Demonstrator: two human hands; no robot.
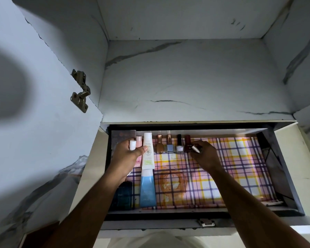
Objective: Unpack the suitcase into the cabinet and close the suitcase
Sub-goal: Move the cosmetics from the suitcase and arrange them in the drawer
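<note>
The cabinet's pulled-out drawer has a plaid liner. My left hand holds a small white cylinder over the drawer's back left corner. My right hand grips a small silver tube beside a dark red nail polish bottle. Along the back stand more nail polish bottles: brown, blue and pale lilac. A white tube and a blue tube lie on the left. The suitcase is not in view.
The open cabinet door with its metal hinge stands at the left. A marble-patterned shelf sits above the drawer. A dark box lies at the drawer's front left, with a pink tube and a dark palette at the back.
</note>
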